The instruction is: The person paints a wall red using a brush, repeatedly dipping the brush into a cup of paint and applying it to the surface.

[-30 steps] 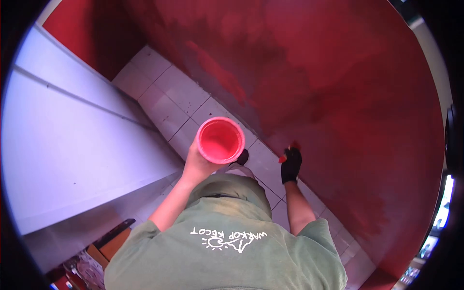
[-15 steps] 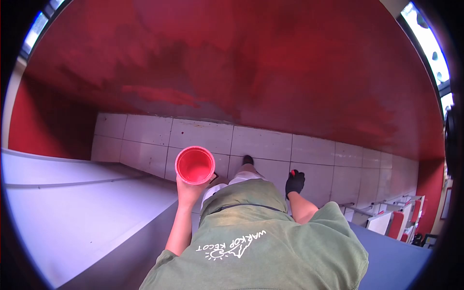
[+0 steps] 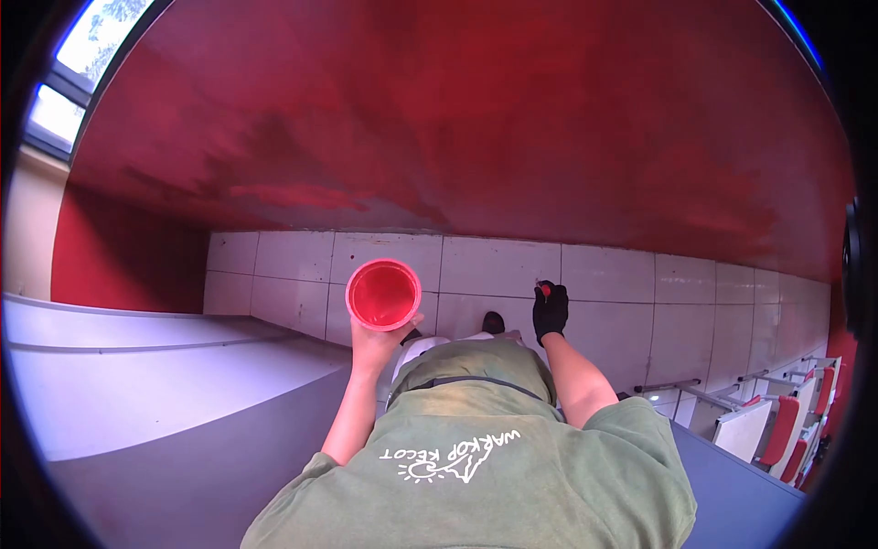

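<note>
A red cup-like container (image 3: 383, 294) with red inside is held upright in my left hand (image 3: 373, 343), which is bare and wrapped round its lower side. On my right hand (image 3: 551, 313) is a black glove; its fingers are closed on a small red object (image 3: 546, 290), too small to name. That hand is over the tiled floor, apart from the container. Beyond both hands stands a wall (image 3: 457, 119) with uneven, patchy red colour.
White floor tiles (image 3: 498, 265) run along the wall's foot. A white and grey surface (image 3: 155, 375) lies at the left. Red and white chairs (image 3: 782, 430) stand at the lower right. Windows (image 3: 59, 114) show at the upper left. A dark shoe (image 3: 494, 322) is below.
My right hand has risen and come forward, nearer the wall. The container in my left hand has shifted slightly right and up. The view has turned, showing more of the left windows.
</note>
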